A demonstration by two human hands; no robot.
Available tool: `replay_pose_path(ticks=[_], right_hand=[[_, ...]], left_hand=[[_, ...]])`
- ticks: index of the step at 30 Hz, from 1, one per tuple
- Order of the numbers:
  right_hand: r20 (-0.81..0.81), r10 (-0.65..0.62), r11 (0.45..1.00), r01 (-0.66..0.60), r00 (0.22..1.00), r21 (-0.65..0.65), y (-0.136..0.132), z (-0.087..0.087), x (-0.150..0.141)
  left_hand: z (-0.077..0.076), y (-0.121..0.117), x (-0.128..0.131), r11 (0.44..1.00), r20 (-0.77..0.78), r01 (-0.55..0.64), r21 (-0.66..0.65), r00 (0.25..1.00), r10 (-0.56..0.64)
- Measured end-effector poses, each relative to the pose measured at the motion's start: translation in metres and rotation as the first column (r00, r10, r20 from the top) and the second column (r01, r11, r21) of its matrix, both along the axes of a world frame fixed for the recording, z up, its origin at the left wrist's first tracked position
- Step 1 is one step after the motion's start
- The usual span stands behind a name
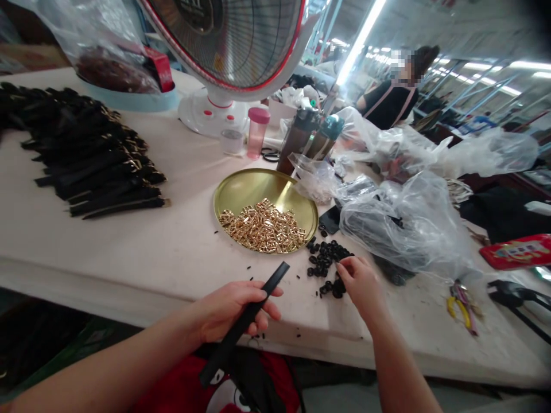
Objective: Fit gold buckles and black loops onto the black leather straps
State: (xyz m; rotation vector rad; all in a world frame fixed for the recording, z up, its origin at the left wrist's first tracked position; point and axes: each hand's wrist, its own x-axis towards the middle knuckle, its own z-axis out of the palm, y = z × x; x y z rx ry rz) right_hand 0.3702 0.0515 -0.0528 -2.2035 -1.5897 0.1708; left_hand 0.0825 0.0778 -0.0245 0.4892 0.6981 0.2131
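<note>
A flat black strap (245, 321) slants across my left hand (241, 310), the thumb on top and fingers beneath. My right hand (360, 284) reaches the right side of a pile of small black rings (325, 258). Its thumb and fingertips are pinched together, and whatever lies between them is too small to make out. Beyond both hands, a round gold tray (241, 186) carries a heap of small gold buckles (267, 229). A stack of black straps (107, 155) with gold-coloured ends covers the left part of the table.
An electric fan (232, 51) stands at the back. Two bottles (301, 135) and a pink-lidded cup (257, 135) are behind the tray. Clear plastic bags (404, 218) spread over the right side. Yellow-handled pliers (460, 307) lie near the right front. Another person (390, 103) is farther back.
</note>
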Motion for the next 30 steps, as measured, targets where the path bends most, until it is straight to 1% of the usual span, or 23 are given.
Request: replay_pose_path(ticks=[1,2,3,4,6,7,9,11,12,13,14,16,18,20,22,24,26,28,30], right_hand=[[-0.167,0.000,0.999,0.006,0.986,0.034,-0.005,0.002,-0.008],[-0.351,0.000,0.999,0.018,0.936,0.050,-0.010,0.004,-0.018],[-0.529,-0.002,0.998,0.032,0.849,0.049,-0.014,0.006,-0.031],[-0.677,-0.007,0.999,0.041,0.736,0.034,-0.018,0.007,-0.045],[-0.873,-0.019,0.998,0.057,0.487,0.010,-0.025,0.008,-0.073],[-0.930,-0.024,0.999,0.054,0.368,-0.004,-0.027,0.008,-0.086],[-0.989,-0.033,0.999,0.041,0.147,-0.027,-0.029,0.007,-0.106],[-0.998,-0.045,0.998,0.033,-0.038,-0.046,-0.030,0.006,-0.119],[-0.992,-0.051,0.998,0.040,-0.113,-0.056,-0.030,0.005,-0.123],[-0.984,-0.059,0.996,0.049,-0.171,-0.068,-0.031,0.004,-0.125],[-0.975,-0.067,0.995,0.062,-0.212,-0.082,-0.031,0.003,-0.127],[-0.962,-0.082,0.990,0.093,-0.262,-0.110,-0.033,0.000,-0.127],[-0.952,-0.086,0.982,0.138,-0.293,-0.131,-0.035,-0.003,-0.127],[-0.946,-0.084,0.973,0.179,-0.313,-0.146,-0.038,-0.006,-0.129],[-0.947,-0.086,0.967,0.202,-0.311,-0.154,-0.040,-0.008,-0.132],[-0.951,-0.086,0.966,0.211,-0.296,-0.152,-0.040,-0.008,-0.137],[-0.958,-0.079,0.966,0.216,-0.275,-0.142,-0.040,-0.008,-0.142],[-0.968,-0.076,0.968,0.216,-0.241,-0.130,-0.041,-0.008,-0.146],[-0.980,-0.083,0.976,0.184,-0.179,-0.116,-0.042,-0.007,-0.148]], left_hand=[[0.001,0.000,-0.001,1.000,0.012,0.004,-0.014,1.000,-0.004],[0.002,0.000,-0.003,1.000,0.022,0.010,-0.028,1.000,-0.009],[0.003,-0.001,-0.004,0.999,0.033,0.017,-0.041,0.999,-0.015],[0.003,-0.001,-0.005,0.998,0.044,0.026,-0.050,0.999,-0.023],[0.004,-0.003,-0.008,0.998,0.073,0.046,-0.048,0.996,-0.042],[0.003,-0.004,-0.009,0.998,0.088,0.053,-0.040,0.995,-0.049],[0.003,-0.007,-0.013,0.998,0.110,0.057,-0.021,0.992,-0.054],[0.002,-0.010,-0.016,0.999,0.112,0.050,-0.009,0.993,-0.048],[0.002,-0.011,-0.018,0.999,0.106,0.046,-0.003,0.993,-0.046],[0.002,-0.013,-0.020,0.999,0.096,0.045,0.004,0.994,-0.045],[0.002,-0.014,-0.021,0.999,0.083,0.045,0.012,0.996,-0.046],[0.002,-0.017,-0.022,0.998,0.049,0.046,0.039,0.998,-0.048],[0.001,-0.020,-0.023,0.994,0.003,0.054,0.093,0.998,-0.055],[-0.001,-0.023,-0.022,0.981,-0.055,0.087,0.173,0.995,-0.079],[-0.003,-0.026,-0.021,0.948,-0.118,0.145,0.285,0.986,-0.115],[-0.004,-0.028,-0.020,0.881,-0.188,0.210,0.424,0.972,-0.141],[-0.005,-0.029,-0.021,0.786,-0.264,0.269,0.556,0.954,-0.140],[-0.004,-0.028,-0.022,0.708,-0.324,0.325,0.627,0.935,-0.142],[-0.004,-0.026,-0.023,0.650,-0.365,0.360,0.669,0.921,-0.134]])
